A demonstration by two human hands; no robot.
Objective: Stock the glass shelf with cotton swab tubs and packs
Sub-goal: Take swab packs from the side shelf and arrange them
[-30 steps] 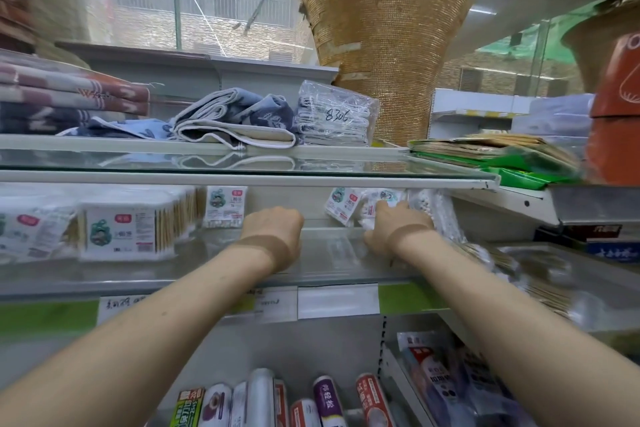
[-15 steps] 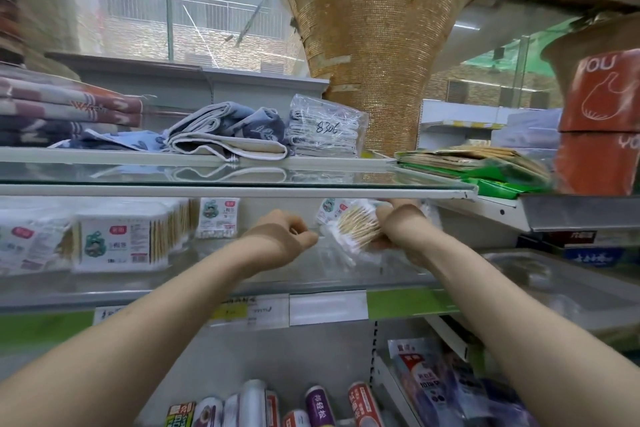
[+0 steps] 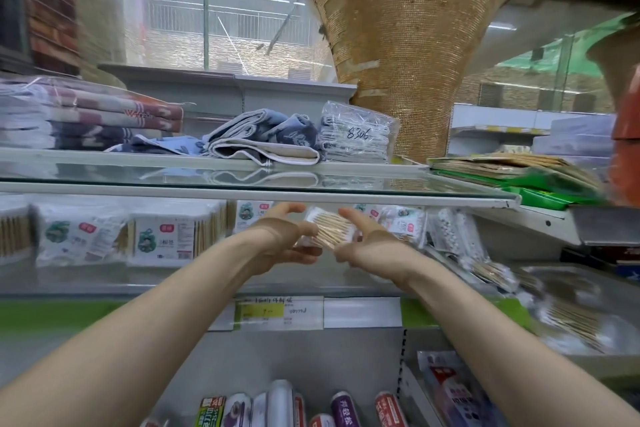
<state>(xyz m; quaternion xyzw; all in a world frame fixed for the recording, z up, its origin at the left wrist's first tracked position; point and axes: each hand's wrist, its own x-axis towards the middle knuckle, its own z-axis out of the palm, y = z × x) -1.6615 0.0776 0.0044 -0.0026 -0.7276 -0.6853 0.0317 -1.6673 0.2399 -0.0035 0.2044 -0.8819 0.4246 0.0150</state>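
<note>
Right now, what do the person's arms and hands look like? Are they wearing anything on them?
Both arms are bare as far up as the picture shows: there are no sleeves on the left arm or the right arm. The left hand and right hand have no gloves. I can see no watch or bracelet, and no rings on the fingers.

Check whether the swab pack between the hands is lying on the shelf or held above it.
Held above it: the left hand and right hand grip the swab pack by its ends, apart from the glass shelf.
</note>
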